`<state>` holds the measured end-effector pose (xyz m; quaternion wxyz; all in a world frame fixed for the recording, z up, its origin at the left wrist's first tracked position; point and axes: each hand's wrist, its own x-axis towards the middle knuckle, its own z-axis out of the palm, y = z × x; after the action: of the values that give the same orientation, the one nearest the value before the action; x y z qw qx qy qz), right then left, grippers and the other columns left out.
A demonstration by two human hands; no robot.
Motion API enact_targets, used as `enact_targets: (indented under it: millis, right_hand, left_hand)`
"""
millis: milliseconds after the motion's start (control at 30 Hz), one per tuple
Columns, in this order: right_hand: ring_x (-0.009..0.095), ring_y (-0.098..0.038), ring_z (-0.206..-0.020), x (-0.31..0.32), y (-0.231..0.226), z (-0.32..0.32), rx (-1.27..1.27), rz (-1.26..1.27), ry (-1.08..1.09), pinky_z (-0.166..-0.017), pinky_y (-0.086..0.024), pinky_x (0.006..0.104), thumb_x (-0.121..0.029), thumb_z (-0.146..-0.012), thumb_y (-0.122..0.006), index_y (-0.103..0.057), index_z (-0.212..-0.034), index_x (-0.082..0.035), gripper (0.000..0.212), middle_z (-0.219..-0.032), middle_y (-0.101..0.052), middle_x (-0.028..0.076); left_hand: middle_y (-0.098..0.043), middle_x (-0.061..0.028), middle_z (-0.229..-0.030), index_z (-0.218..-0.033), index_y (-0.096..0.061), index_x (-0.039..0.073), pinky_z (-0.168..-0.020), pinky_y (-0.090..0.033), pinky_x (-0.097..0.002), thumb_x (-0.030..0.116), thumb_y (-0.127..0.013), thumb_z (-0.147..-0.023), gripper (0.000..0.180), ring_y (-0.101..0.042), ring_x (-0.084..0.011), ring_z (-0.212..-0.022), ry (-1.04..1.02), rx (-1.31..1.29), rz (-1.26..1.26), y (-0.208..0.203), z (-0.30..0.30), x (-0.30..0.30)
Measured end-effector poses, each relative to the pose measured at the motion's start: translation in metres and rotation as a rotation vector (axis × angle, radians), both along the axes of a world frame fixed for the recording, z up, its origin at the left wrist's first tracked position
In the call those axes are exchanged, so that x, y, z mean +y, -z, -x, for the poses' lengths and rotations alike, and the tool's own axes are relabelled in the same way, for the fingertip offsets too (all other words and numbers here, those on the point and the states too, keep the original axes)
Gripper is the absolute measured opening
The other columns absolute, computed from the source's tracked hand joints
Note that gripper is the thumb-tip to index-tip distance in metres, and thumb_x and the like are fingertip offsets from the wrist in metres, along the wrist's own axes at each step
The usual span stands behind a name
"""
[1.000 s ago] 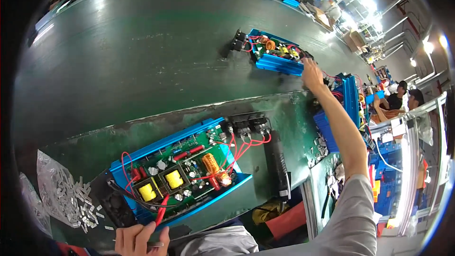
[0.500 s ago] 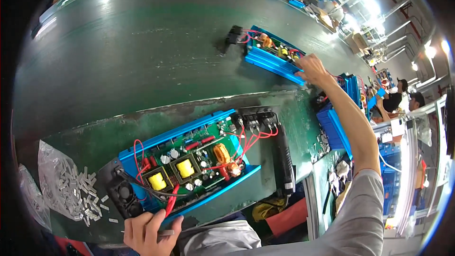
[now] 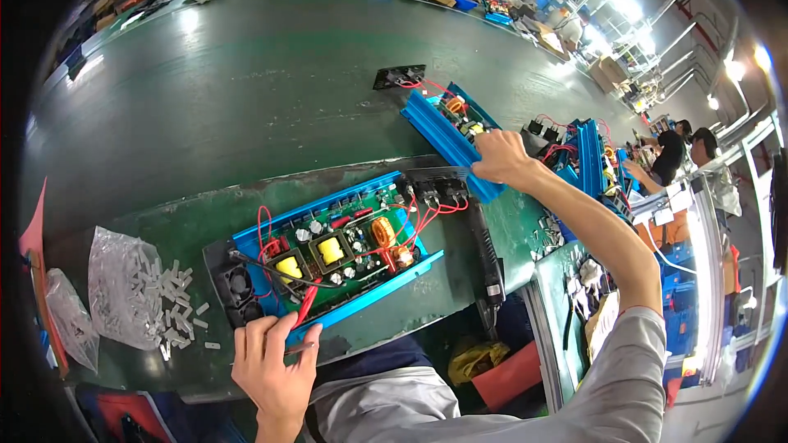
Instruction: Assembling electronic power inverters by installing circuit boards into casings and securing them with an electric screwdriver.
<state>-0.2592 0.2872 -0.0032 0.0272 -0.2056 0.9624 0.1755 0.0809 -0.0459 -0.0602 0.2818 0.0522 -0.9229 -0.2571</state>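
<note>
The right hand (image 3: 499, 157) grips the near end of a blue finned housing (image 3: 447, 141) on the green conveyor belt (image 3: 246, 90), fingers closed over its edge; drawing it in is best done low and level, I judge, so its red leads and black end plate (image 3: 400, 76) do not snag; the left hand (image 3: 275, 361) pinches a thin metal tool (image 3: 297, 349) at the near rim of the open blue unit (image 3: 328, 254), whose green circuit board (image 3: 345, 242) shows yellow coils and a copper toroid; that unit lies on the worn green worktop (image 3: 197, 230), beside a clear bag of small grey parts (image 3: 135, 283); other workers sit further down the line under bright ceiling lights.
</note>
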Motion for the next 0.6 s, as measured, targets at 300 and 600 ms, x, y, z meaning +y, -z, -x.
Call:
enact_targets:
  millis: [300, 600]
  right_hand:
    - [0.043, -0.069, -0.080, 0.030, 0.003, -0.045, 0.033, 0.019, 0.053, -0.073, -0.053, 0.0528, -0.030, -0.070, -0.069, -0.068, -0.083, -0.001, 0.032, -0.078, -0.069, 0.022]
    - [0.029, -0.065, -0.077, -0.048, -0.016, -0.155, 0.259, 0.578, -0.439, -0.072, -0.049, 0.0413, -0.010, -0.080, -0.077, -0.067, -0.099, -0.007, 0.021, -0.087, -0.068, 0.010]
  left_hand:
    - [-0.066, -0.0126, -0.111, -0.124, -0.065, 0.001, -0.087, -0.050, -0.0357, 0.014, -0.080, -0.085, 0.044, -0.064, -0.0268, -0.096, -0.296, 0.046, -0.387, 0.008, -0.006, -0.034]
    - [-0.071, -0.0147, -0.083, -0.099, -0.072, 0.002, -0.065, -0.053, -0.0335, 0.028, -0.077, -0.090, 0.028, -0.068, -0.0191, -0.069, -0.261, -0.325, -0.273, -0.033, 0.015, -0.036]
